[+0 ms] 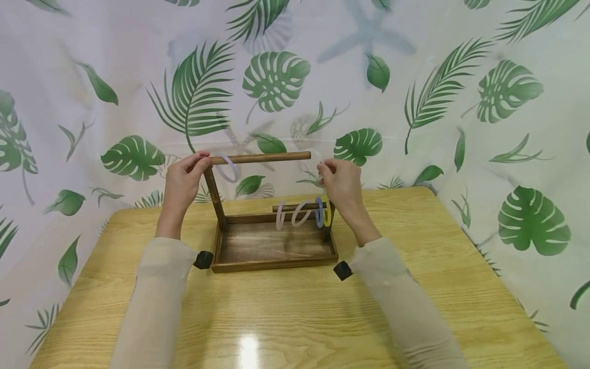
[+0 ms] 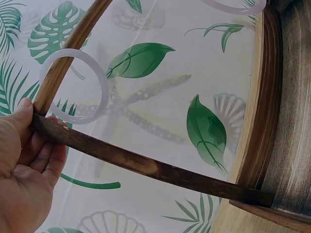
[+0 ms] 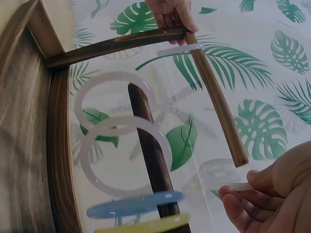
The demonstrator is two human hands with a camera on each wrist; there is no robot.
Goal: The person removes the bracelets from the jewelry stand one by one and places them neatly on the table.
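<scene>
A wooden rack has an upper bar and a shorter lower bar above a shallow tray. My left hand pinches the corner where the left post meets the upper bar. One pale lavender bangle hangs on that bar near this corner. Between thumb and fingertips, my right hand holds a clear whitish bangle close by the bar's free end. On the lower bar hang two pale pinkish bangles, a blue bangle and a yellow bangle.
The rack stands on a wood-grain table, toward its back edge. Behind the table hangs a white cloth printed with green leaves. Small black devices sit at both wrists, beside the beige sleeves.
</scene>
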